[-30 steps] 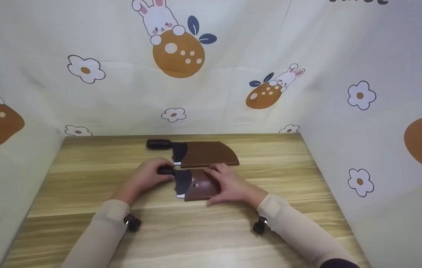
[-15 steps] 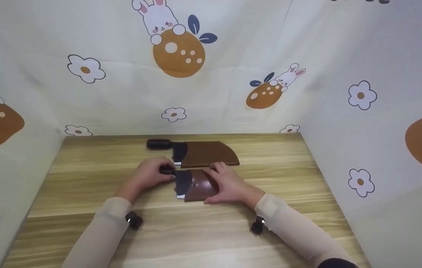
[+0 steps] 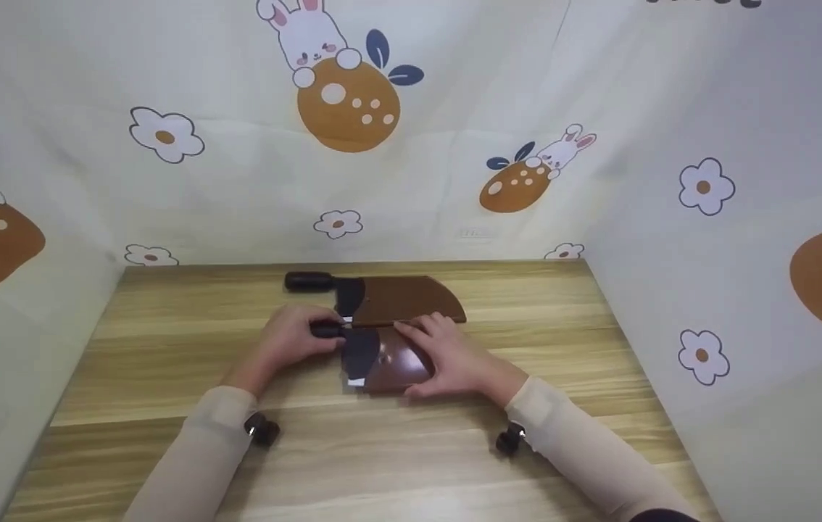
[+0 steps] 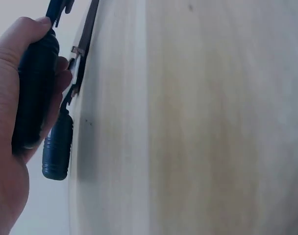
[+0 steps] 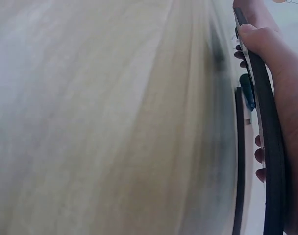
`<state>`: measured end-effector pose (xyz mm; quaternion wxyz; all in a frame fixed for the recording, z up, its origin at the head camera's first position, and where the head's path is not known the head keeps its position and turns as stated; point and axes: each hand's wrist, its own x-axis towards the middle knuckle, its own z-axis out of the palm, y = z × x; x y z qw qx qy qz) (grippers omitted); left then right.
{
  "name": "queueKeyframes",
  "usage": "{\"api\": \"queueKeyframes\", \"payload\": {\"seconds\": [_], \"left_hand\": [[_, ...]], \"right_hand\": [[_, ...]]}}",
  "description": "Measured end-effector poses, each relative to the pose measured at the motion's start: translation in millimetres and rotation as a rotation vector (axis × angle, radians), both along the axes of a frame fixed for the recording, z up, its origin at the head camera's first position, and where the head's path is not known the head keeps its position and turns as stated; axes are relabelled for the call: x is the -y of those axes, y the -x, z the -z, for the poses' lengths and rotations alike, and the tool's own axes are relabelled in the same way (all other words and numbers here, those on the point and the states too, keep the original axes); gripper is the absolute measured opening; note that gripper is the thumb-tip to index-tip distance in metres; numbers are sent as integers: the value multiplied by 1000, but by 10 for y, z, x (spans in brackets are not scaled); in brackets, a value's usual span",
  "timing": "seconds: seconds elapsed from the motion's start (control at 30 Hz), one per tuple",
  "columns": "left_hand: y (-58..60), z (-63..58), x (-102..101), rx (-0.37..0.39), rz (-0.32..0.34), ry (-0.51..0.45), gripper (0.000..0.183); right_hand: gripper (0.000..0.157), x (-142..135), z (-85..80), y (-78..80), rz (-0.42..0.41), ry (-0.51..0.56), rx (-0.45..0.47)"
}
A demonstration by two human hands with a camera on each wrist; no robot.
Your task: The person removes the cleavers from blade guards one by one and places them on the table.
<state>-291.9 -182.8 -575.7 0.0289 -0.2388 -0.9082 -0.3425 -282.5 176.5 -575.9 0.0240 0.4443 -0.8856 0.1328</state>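
Two cleavers in brown sheaths are in the head view, handles to the left. My left hand [image 3: 289,337] grips the black handle [image 4: 36,88] of the near cleaver [image 3: 362,353], its thumb lying along the handle in the left wrist view. My right hand [image 3: 460,362] holds the sheath [image 3: 402,366] around that cleaver's blade, thumb on one face and fingertips [image 5: 259,155] showing past the other. A strip of bare metal shows at the sheath's mouth. In both wrist views this cleaver is raised off the table. The far cleaver [image 3: 411,299] lies flat just behind it.
The wood-grain table [image 3: 367,457] runs back to a printed cloth wall [image 3: 237,181], with cloth also at both sides. The far cleaver's black handle [image 4: 58,144] lies near my left fingers.
The near cleaver has come up a little and shifted slightly right, with both hands still holding it. Its upper edge now overlaps the far cleaver's lower edge. The far cleaver has stayed put.
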Motion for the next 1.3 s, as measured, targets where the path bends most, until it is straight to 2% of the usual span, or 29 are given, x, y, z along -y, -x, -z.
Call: {"api": "queueKeyframes", "payload": {"seconds": [0.23, 0.37, 0.5, 0.67, 1.0, 1.3], "left_hand": [[-76, -161, 6, -84, -6, 28, 34], [-108, -206, -10, -90, 1, 35, 35], [-128, -213, -38, -98, -3, 44, 37], [-140, -197, -71, -155, -20, 54, 38], [-166, -203, -65, -219, -50, -4, 33], [-175, -210, 14, -184, -81, -27, 33]], "right_hand": [[124, -23, -119, -32, -27, 14, -19], [125, -40, -157, -44, -25, 6, -36], [126, -49, -195, -67, -13, 2, -19], [126, -54, -234, -94, 4, -2, -8], [127, -110, -272, -86, 11, 12, -11], [123, -182, -330, -38, -13, 16, -17]]}}
